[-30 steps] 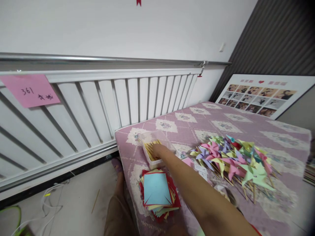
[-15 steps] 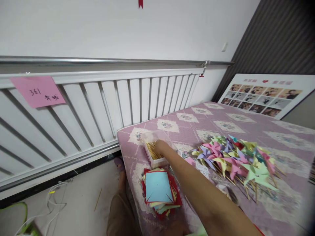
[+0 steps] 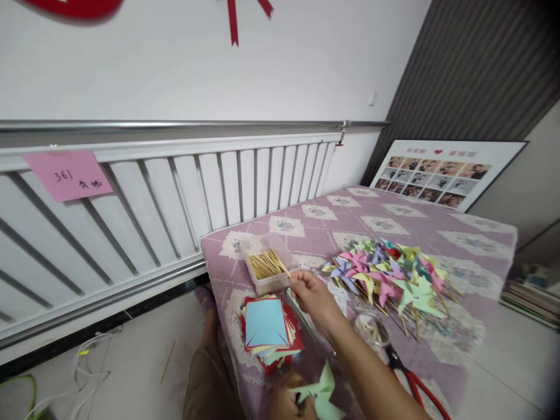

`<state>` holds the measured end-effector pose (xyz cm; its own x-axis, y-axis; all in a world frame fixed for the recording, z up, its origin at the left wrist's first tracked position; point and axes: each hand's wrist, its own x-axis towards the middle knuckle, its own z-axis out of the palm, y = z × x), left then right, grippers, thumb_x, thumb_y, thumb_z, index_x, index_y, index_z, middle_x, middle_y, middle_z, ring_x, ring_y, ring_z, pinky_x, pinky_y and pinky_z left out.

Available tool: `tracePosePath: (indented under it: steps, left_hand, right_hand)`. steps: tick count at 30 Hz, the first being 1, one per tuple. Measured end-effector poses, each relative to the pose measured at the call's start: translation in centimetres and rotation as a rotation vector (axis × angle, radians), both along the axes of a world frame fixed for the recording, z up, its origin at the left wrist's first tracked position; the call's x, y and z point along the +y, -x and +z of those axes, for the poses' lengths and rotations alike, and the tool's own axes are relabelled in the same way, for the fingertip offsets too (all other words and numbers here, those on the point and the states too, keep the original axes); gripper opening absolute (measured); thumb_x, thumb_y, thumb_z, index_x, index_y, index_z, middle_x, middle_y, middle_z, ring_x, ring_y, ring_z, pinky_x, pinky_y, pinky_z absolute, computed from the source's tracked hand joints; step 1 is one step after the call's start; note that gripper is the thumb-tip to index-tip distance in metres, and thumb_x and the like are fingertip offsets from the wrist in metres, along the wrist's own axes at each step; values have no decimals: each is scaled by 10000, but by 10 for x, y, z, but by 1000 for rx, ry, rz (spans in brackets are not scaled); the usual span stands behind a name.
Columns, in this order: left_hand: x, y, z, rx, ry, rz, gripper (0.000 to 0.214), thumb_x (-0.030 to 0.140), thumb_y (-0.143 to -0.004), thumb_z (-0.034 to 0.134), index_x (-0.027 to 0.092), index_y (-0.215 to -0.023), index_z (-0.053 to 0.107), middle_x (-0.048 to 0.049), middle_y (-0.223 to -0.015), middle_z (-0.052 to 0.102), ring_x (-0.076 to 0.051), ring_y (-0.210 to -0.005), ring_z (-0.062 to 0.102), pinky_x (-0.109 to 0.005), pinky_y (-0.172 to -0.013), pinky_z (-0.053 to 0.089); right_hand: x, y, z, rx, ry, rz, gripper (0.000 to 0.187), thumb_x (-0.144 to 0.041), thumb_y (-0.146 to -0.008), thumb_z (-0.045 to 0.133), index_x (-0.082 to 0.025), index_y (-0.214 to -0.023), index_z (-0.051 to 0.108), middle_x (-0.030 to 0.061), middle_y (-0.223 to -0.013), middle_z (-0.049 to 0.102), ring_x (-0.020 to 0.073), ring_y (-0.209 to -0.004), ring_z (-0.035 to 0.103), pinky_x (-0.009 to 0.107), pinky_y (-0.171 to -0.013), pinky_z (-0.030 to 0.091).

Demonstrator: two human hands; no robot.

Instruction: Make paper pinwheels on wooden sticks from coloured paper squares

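My right hand [image 3: 312, 294] is pinched around one end of a thin wooden stick [image 3: 280, 262], just outside the right side of a clear plastic box [image 3: 265, 286]. Inside the box lies a heap of similar sticks [image 3: 263, 265]. Low in the view, my left hand [image 3: 286, 398] holds a light green paper pinwheel [image 3: 324, 394] by its middle; part of this hand is blurred. Between the box and my left hand sits a stack of coloured paper squares [image 3: 265, 322], a blue one with cut corners on top.
Many finished pinwheels on sticks [image 3: 389, 274] lie piled to the right. Red-handled scissors [image 3: 411, 373] and a small round clear container [image 3: 371, 328] are nearer me. A white radiator [image 3: 188, 192] runs along the wall beside the patterned purple cover [image 3: 306, 227].
My right hand has come out of the plastic box with a wooden stick and moved toward me. My left hand and the green pinwheel show more now, and the view has shifted.
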<state>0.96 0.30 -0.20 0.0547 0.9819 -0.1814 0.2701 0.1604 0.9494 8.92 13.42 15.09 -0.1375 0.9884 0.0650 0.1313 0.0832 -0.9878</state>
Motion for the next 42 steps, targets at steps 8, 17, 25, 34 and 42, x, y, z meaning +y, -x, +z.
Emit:
tracePosePath:
  steps: [8, 17, 25, 34, 42]
  left_hand:
    - [-4, -11, -6, -120, -73, 95, 59, 234, -676, 591, 190, -711, 609, -40, -710, 629, -183, -694, 545, -271, -670, 434]
    - [-9, -6, 1, -12, -160, 18, 114, 221, -742, 517, 165, -772, 611, -31, -715, 638, -167, -665, 565, -256, -641, 429]
    - [-17, -6, 24, 132, -141, 17, 161, 250, -767, 504, 181, -777, 650, -39, -735, 690, -194, -699, 622, -264, -648, 433]
    - [-17, -5, 23, 182, -142, 10, 186, 252, -771, 499, 172, -820, 660, -59, -782, 706, -210, -739, 635, -291, -687, 442]
    - [-14, -5, 19, 148, -172, -18, 178, 245, -777, 485, 172, -804, 645, -57, -810, 701, -202, -772, 636, -278, -710, 456]
  right_hand:
    - [-105, -40, -40, 380, 308, -107, 374, -547, -735, 628, -223, -661, 456, -106, -465, 374, 38, -351, 179, 201, -367, 109]
    - [-153, -65, -32, 530, 314, -98, 390, -520, -755, 663, -195, -653, 473, -104, -460, 396, 24, -366, 188, 179, -369, 123]
    - [-168, -75, -25, 540, 275, -119, 359, -510, -739, 680, -197, -688, 512, -101, -457, 414, 27, -364, 189, 178, -366, 120]
    - [-175, -85, -15, 485, 200, -176, 326, -481, -708, 700, -195, -701, 545, -86, -496, 432, 48, -401, 230, 193, -400, 154]
    - [-173, -88, -21, 415, 143, -172, 303, -466, -723, 687, -196, -713, 552, -98, -511, 385, 53, -414, 202, 199, -406, 176]
